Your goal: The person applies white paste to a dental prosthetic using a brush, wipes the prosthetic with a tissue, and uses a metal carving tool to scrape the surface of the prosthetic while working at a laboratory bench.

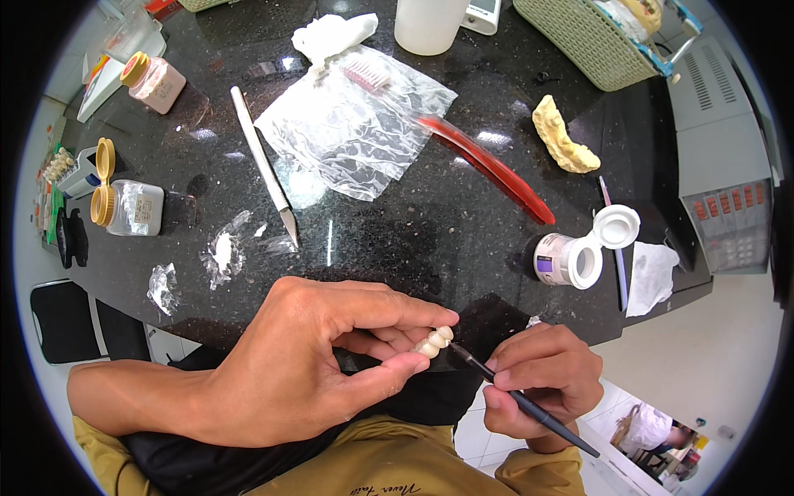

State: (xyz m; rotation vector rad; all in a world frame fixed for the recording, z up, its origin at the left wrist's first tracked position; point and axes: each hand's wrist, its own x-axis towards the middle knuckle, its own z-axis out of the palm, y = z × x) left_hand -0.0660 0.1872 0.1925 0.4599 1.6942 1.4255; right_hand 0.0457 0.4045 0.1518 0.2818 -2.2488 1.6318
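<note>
Our left hand pinches the teeth; to its right, our right hand grips the tool, pointed at them. Beyond our left hand lies the knife.

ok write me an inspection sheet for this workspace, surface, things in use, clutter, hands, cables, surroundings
Surface: dark speckled tabletop, glossy, with white powder patches at the left.
Things in use: cream tooth-shaped piece; dark pen-like tool, its fine tip at the piece, contact unclear.
Clutter: metal knife, crumpled clear plastic sheet, red-handled brush, yellowish cast, open white jar, open yellow-lidded jar.
Hands: left hand pinches the piece; right hand grips the tool.
Cables: nothing seen.
Surroundings: green woven basket at the table's far right; black chair at the left.
</note>
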